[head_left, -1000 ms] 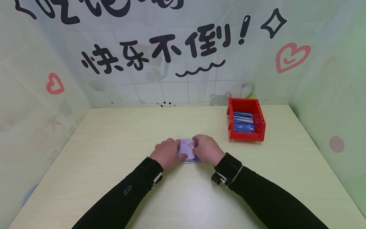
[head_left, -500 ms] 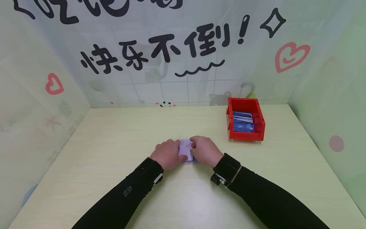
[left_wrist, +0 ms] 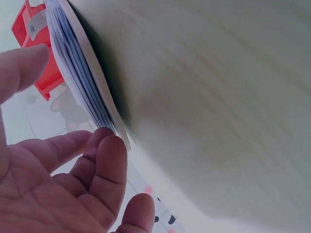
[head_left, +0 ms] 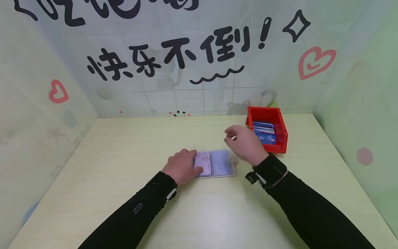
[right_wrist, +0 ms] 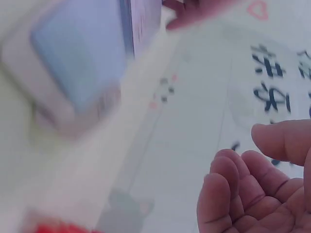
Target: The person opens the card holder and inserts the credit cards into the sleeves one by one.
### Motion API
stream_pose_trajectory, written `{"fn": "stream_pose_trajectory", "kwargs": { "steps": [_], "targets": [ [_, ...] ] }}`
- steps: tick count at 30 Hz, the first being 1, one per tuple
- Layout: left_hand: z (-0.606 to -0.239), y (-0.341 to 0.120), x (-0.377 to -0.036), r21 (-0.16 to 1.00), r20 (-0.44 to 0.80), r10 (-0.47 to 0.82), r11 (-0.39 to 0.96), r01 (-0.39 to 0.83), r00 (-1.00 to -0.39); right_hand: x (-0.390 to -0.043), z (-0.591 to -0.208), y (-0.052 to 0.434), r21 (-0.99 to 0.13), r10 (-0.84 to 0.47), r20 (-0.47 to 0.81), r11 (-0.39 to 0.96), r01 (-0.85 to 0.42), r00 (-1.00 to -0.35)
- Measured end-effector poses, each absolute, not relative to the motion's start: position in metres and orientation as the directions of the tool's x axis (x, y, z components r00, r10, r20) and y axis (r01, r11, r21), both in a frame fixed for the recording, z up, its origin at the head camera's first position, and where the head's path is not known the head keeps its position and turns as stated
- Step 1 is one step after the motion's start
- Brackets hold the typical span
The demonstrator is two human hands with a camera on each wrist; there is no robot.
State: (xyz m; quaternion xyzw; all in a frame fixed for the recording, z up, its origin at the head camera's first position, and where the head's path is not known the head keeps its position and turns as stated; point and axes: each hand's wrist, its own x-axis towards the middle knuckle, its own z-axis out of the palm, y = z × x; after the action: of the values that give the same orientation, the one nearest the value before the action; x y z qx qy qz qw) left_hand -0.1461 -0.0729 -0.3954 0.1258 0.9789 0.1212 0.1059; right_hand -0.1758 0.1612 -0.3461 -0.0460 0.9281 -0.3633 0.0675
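Note:
A small card album (head_left: 221, 163) lies spread on the table, a pink-lilac page at its left and a pale blue page at its right. My left hand (head_left: 182, 166) holds the album's left side, thumb over the pink page and fingers at the far edge. Layered sleeves of the card album (left_wrist: 80, 63) show edge-on in the left wrist view. My right hand (head_left: 247, 143) hovers between the album and the red bin (head_left: 275, 148), fingers loosely bent. Nothing shows within the right hand (right_wrist: 257, 194) in the right wrist view. Blue cards (head_left: 264, 137) sit in the bin, partly covered by that hand.
The light wooden table (head_left: 130, 145) runs back to a printed cloth backdrop (head_left: 186, 76) with large black lettering. Cloth side walls (head_left: 357, 131) stand left and right. The bin is near the table's back right.
My right hand has left the pink page and moved up and right toward the bin, uncovering the blue page. The left hand has stayed on the card album.

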Motion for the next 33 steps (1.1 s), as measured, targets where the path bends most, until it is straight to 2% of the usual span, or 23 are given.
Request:
{"fn": "stream_pose_trajectory", "kwargs": {
  "steps": [4,9,13,20,26,33],
  "targets": [
    [-0.395,-0.072,-0.145,0.243,-0.181,0.284,0.941,0.237,-0.941,-0.187,-0.338,0.194,-0.659,-0.045,-0.012,0.752,-0.026,-0.999],
    [-0.395,-0.071,-0.145,0.241,-0.182,0.284,0.941,0.237,-0.941,-0.207,-0.341,0.227,-0.562,0.026,-0.030,0.826,0.038,-0.999],
    [-0.395,-0.071,-0.145,0.237,-0.178,0.288,0.941,0.244,-0.941,-0.223,-0.350,0.247,-0.447,0.002,-0.073,0.894,0.034,-0.997],
    [-0.392,-0.073,-0.144,0.278,-0.123,0.267,0.934,0.225,-0.956,-0.238,-0.367,0.265,-0.275,-0.096,-0.133,0.960,-0.056,-0.986],
    [-0.391,-0.072,-0.144,0.296,-0.100,0.268,0.927,0.229,-0.958,-0.244,-0.377,0.265,-0.258,-0.122,-0.189,0.964,-0.071,-0.974],
    [-0.391,-0.071,-0.143,0.307,-0.096,0.270,0.923,0.230,-0.958,-0.251,-0.387,0.263,-0.205,-0.121,-0.187,0.975,-0.082,-0.975]
  ]
}}
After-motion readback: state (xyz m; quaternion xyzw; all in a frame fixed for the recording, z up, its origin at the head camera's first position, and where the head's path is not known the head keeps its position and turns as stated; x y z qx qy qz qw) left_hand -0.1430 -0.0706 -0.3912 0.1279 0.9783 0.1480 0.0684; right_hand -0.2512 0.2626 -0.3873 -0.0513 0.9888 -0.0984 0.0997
